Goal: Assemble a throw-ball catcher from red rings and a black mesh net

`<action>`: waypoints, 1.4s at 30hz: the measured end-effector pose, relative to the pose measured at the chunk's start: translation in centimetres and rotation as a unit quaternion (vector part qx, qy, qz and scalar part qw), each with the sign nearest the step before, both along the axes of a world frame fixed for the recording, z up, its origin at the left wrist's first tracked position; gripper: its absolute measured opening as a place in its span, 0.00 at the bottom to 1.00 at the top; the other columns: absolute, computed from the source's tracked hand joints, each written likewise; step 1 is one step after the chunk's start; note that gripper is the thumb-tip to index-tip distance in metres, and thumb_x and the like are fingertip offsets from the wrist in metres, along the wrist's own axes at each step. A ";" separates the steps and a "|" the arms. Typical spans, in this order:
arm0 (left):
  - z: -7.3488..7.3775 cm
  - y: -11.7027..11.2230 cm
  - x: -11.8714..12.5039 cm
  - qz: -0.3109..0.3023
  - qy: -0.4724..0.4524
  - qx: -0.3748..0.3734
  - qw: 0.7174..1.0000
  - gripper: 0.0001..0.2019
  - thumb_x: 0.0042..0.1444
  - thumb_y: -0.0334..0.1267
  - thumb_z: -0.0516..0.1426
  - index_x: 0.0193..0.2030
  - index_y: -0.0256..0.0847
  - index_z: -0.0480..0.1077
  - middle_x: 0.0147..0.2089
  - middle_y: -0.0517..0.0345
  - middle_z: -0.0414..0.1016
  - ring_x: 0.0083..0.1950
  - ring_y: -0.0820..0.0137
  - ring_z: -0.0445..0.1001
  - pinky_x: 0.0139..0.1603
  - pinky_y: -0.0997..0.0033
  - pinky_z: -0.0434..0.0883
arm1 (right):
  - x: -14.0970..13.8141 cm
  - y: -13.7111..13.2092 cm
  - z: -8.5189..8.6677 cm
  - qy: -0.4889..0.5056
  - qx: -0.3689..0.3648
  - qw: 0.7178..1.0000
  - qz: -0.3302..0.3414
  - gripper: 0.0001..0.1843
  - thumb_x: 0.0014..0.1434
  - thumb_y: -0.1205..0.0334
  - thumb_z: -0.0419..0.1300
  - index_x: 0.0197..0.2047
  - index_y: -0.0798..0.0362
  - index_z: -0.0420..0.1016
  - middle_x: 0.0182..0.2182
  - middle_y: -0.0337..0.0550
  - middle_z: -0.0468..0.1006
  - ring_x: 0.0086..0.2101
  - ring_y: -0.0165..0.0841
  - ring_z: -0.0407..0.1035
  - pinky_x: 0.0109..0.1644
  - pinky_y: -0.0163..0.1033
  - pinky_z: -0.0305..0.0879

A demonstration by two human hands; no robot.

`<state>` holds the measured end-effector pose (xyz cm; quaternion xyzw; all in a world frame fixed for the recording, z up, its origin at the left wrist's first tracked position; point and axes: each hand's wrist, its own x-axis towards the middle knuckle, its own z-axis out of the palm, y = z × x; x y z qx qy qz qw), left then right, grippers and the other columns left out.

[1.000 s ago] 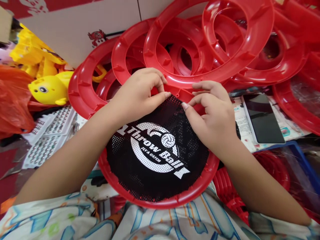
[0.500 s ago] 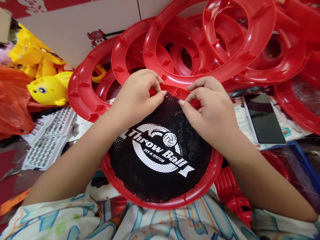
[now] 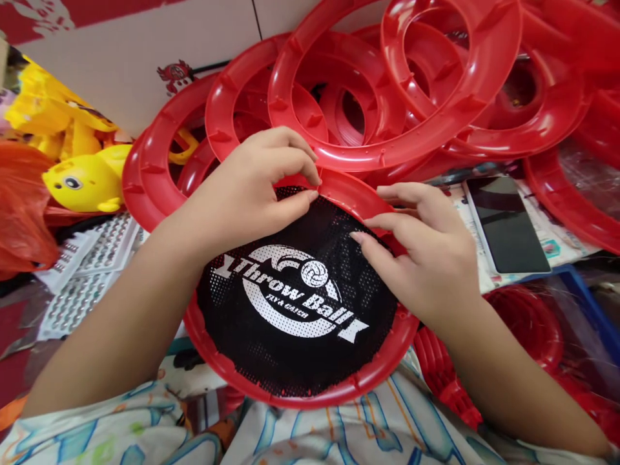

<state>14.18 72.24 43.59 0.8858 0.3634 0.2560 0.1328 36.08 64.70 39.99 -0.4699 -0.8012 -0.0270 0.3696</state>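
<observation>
A red plastic ring [image 3: 220, 368] lies tilted on my lap, with black mesh fabric [image 3: 290, 223] spanning its opening. White lettering on the mesh reads "Throw Ball Fly & Catch". Small pegs on the ring run along the mesh edge at the bottom. My left hand [image 3: 271, 184] pinches the mesh edge at the top of the ring, thumb and index finger at a peg. My right hand [image 3: 416, 242] hovers at the ring's upper right, thumb and fingers apart, over the mesh border; whether its fingertips touch the ring is hard to see.
More red rings [image 3: 290, 77] are heaped behind. A phone [image 3: 506, 223] lies at right, above stacked red parts [image 3: 445, 374] and a blue tray edge [image 3: 586, 310]. Yellow fish-like toys [image 3: 87, 181], an orange bag [image 3: 24, 213] and white trays of small round pieces [image 3: 90, 284] are at left.
My right hand has let go of the mesh edge near the top and moved right and down along the ring. The left hand stays at the top edge. The view has shifted slightly.
</observation>
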 end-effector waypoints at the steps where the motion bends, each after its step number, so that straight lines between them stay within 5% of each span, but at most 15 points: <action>1: -0.1 0.1 0.1 -0.011 0.004 -0.008 1.000 0.02 0.54 0.32 0.60 0.33 0.44 0.73 0.44 0.57 0.75 0.50 0.64 0.74 0.54 0.63 0.72 | -0.1 0.0 -0.1 -0.003 0.000 1.000 -0.001 0.07 0.59 0.65 0.63 0.35 0.61 0.78 0.47 0.61 0.76 0.49 0.46 0.72 0.53 0.48 0.73; 7: -0.6 0.3 0.7 -0.011 -0.017 -0.004 1.000 0.06 0.54 0.34 0.62 0.28 0.44 0.72 0.43 0.57 0.76 0.48 0.65 0.75 0.51 0.63 0.74 | -0.3 0.6 0.0 0.010 -0.021 1.000 -0.007 0.07 0.60 0.67 0.61 0.31 0.59 0.75 0.46 0.59 0.76 0.47 0.43 0.73 0.54 0.48 0.71; 13: -1.1 0.1 1.3 0.051 0.013 -0.022 0.998 0.06 0.59 0.37 0.56 0.31 0.41 0.67 0.45 0.55 0.78 0.53 0.61 0.75 0.56 0.56 0.70 | -0.3 1.0 -0.1 0.054 -0.021 0.997 -0.041 0.07 0.59 0.67 0.62 0.30 0.60 0.74 0.48 0.65 0.74 0.47 0.44 0.74 0.54 0.48 0.72; 23: -1.1 -0.2 1.9 0.108 0.020 -0.028 0.994 0.06 0.58 0.37 0.56 0.30 0.43 0.65 0.39 0.56 0.77 0.43 0.64 0.74 0.48 0.61 0.70 | -0.3 1.4 0.3 0.050 -0.020 0.996 -0.069 0.06 0.58 0.69 0.61 0.29 0.59 0.74 0.41 0.57 0.79 0.42 0.43 0.76 0.43 0.47 0.72; 42: -1.3 -0.3 1.6 0.143 -0.032 -0.038 0.988 0.07 0.52 0.32 0.59 0.26 0.43 0.66 0.38 0.59 0.81 0.43 0.64 0.79 0.48 0.63 0.75 | -0.5 1.7 0.9 0.071 -0.084 0.992 -0.062 0.09 0.58 0.65 0.62 0.26 0.52 0.70 0.36 0.46 0.78 0.39 0.39 0.74 0.40 0.45 0.70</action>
